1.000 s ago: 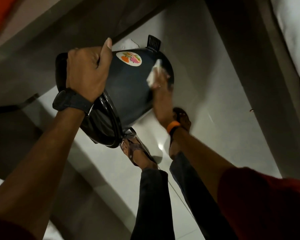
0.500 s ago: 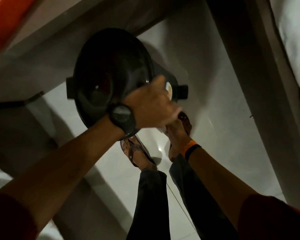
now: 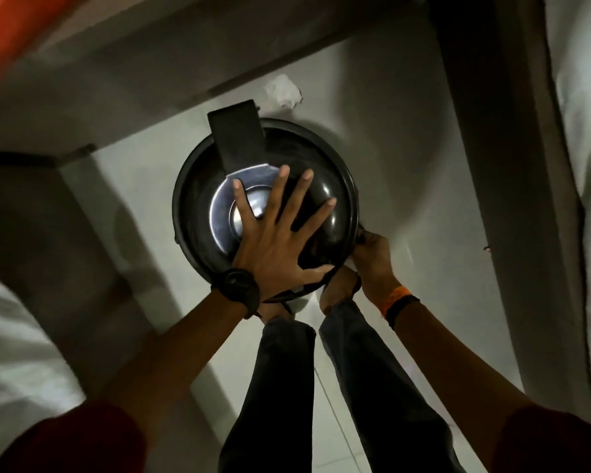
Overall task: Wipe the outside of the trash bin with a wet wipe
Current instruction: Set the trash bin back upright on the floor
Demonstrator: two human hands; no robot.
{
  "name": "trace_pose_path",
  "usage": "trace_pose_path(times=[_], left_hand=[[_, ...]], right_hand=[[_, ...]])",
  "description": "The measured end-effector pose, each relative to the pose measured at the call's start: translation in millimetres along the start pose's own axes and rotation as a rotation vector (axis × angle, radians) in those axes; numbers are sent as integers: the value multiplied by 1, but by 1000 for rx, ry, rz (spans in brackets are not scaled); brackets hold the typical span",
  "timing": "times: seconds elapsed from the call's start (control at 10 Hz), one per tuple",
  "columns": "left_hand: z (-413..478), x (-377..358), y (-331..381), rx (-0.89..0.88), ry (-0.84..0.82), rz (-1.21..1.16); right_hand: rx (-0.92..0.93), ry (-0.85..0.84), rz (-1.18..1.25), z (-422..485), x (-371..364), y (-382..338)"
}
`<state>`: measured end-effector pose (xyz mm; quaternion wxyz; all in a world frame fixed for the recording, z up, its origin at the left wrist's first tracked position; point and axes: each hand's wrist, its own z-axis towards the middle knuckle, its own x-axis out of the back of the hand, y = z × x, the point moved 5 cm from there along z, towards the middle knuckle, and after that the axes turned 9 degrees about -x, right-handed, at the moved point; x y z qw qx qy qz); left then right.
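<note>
So the black round trash bin, glossy with a silvery lid disc, is pressed by the flat, spread left hand; the right hand is curled at its side, grip can't be told.

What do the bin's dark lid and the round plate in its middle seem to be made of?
The dark lid looks like glossy black plastic: it is smooth, with small light glints. The round plate looks like polished metal, since it reflects brightly, though shiny plastic is possible.

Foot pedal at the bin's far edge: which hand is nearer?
Left. The left hand lies spread on the lid, fingertips just short of the pedal. The right hand is at the bin's opposite, near-right side.
</note>
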<state>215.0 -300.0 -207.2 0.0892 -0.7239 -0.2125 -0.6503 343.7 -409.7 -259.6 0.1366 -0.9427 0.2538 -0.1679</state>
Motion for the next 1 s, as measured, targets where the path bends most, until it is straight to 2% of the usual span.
trace_pose_path(times=[0.1,0.3,0.4,0.5,0.6,0.7,0.8,0.9,1.0], left_hand=[[-1,-5,-2,24,19,-18],[-3,3,-4,31,-40,-57],[-3,17,-10,78,-30,-162],[-20,50,-41,213,177,-475],[-46,72,-67,302,313,-583],[-75,99,-102,353,370,-537],[-84,115,-120,370,387,-527],[-92,129,-131,371,395,-485],[-91,135,-143,362,389,-499]], right_hand=[[7,9,-88,0,0,0],[101,279,-306,-6,25,-3],[132,335,-348,-13,39,0],[133,382,-410,-25,54,8],[152,304,-378,-36,58,15],[138,160,-297,-55,53,20],[108,124,-270,-68,48,20],[11,55,-116,-93,39,16],[29,-19,-49,-110,31,9]])
